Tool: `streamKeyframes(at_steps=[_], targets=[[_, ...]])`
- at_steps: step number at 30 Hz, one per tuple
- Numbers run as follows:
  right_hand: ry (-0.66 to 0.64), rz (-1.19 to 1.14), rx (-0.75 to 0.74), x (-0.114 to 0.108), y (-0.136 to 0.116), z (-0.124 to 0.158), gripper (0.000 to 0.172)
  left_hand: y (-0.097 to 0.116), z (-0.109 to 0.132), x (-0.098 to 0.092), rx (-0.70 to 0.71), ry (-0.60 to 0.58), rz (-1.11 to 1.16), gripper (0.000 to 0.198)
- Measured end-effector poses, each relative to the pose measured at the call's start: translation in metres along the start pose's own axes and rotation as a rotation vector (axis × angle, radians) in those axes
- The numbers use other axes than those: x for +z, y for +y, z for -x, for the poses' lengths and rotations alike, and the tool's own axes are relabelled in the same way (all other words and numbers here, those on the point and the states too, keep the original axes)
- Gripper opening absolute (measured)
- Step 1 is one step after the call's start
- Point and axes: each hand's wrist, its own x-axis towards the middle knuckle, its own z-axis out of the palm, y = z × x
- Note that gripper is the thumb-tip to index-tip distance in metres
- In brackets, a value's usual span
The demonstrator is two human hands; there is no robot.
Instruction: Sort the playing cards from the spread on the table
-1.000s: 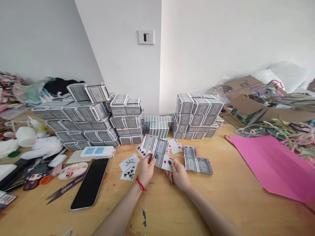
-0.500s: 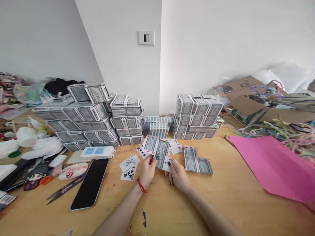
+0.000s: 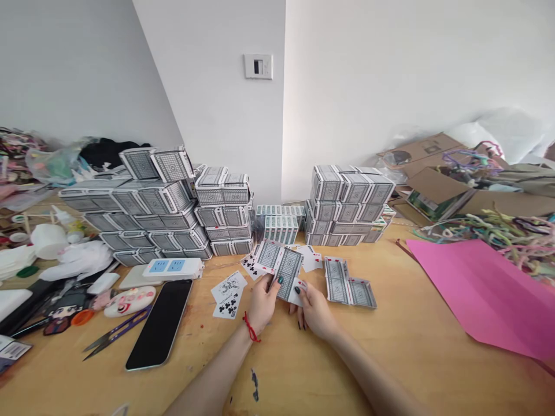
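My left hand point(image 3: 263, 300) pinches a joined piece of grey-backed playing cards point(image 3: 288, 267) by its lower left edge, thumb on top. From the right, my right hand point(image 3: 315, 309) grips a face-up red playing card point(image 3: 298, 293) at the lower end of that piece, touching it. How the card meets the piece is partly hidden by the fingers. Just to the right lies an L-shaped piece of folded cards point(image 3: 339, 280). Loose cards lie about: a joker and a ten of clubs point(image 3: 229, 293) on the left, a red card point(image 3: 311, 258) behind.
Stacked card-covered blocks stand at back left point(image 3: 167, 199) and back right point(image 3: 347, 202), with small card boxes point(image 3: 281, 222) between. A black phone point(image 3: 160, 323), scissors point(image 3: 116, 333) and a power strip point(image 3: 173, 268) lie left; a pink sheet point(image 3: 481, 294) lies right.
The card in my right hand sits slightly closer in against the joined piece. Otherwise the hands barely move, and the whole view has shifted very slightly.
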Motion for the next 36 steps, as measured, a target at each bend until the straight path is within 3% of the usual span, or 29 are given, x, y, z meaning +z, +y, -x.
streamKeyframes(at_steps=[10, 17, 22, 28, 36], targets=[[-0.054, 0.025, 0.011, -0.001, 0.001, 0.0, 0.03, 0.001, 0.0, 0.001, 0.009, 0.008, 0.012, 0.023], [-0.079, -0.097, 0.067, -0.003, -0.002, -0.004, 0.034, 0.004, -0.006, -0.005, -0.136, -0.023, 0.189, 0.032], [-0.113, -0.068, 0.085, -0.009, 0.003, -0.006, 0.034, 0.0, -0.012, -0.014, -0.081, -0.03, 0.116, 0.033], [0.032, -0.039, 0.099, -0.001, 0.01, -0.008, 0.024, 0.005, -0.007, -0.013, -0.059, 0.019, -0.228, 0.03], [0.139, 0.023, 0.159, 0.008, 0.009, -0.01, 0.021, 0.014, -0.006, -0.009, -0.074, 0.04, -0.251, 0.027]])
